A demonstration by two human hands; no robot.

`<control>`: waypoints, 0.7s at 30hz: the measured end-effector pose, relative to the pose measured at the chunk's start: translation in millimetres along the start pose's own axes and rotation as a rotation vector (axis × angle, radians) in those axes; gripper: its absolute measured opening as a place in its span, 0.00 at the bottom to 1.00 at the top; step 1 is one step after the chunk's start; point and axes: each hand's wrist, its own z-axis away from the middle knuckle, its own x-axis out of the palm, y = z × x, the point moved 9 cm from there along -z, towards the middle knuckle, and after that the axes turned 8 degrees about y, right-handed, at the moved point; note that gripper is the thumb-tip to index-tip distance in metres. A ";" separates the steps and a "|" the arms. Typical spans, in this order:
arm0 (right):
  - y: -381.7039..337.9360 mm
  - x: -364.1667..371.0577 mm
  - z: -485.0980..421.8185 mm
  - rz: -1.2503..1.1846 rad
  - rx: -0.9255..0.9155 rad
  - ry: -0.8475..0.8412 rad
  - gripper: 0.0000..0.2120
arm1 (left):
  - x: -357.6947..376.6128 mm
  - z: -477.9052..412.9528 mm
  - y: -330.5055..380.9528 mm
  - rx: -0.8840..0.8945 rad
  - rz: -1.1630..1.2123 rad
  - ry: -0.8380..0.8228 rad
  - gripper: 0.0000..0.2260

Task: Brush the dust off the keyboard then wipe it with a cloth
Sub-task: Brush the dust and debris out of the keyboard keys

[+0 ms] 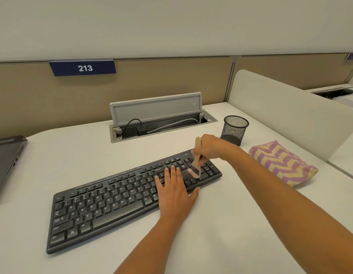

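Note:
A black keyboard (112, 200) lies slanted across the white desk (221, 234). My left hand (174, 190) rests flat on its right part, fingers straight over the keys. My right hand (210, 148) grips the wooden handle of a small brush (197, 158) above the number pad at the keyboard's far right end. The bristles touch the keys there and look blurred. A folded cloth (282, 163) with purple and yellow zigzag stripes lies on the desk to the right of the keyboard.
A black mesh pen cup (234, 129) stands behind the keyboard's right end. An open cable tray (161, 123) with plugs and cords sits at the desk's back. A dark laptop (5, 161) lies at the left edge. A white divider panel (290, 109) rises on the right.

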 end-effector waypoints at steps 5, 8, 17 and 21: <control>7.2 -1.0 9.4 0.063 0.040 -0.118 0.07 | 2.3 -0.2 -0.3 0.009 -0.013 0.007 0.49; 12.8 -8.6 8.2 0.095 0.073 -0.117 0.08 | 1.7 -0.3 0.1 0.009 -0.002 0.011 0.49; 6.2 -36.8 -25.2 -0.436 -0.048 0.358 0.10 | 1.1 -0.6 -0.2 0.003 -0.006 0.021 0.48; 12.0 -8.9 -35.1 -0.450 0.000 0.283 0.11 | 1.2 -0.9 -0.5 0.001 -0.004 0.025 0.48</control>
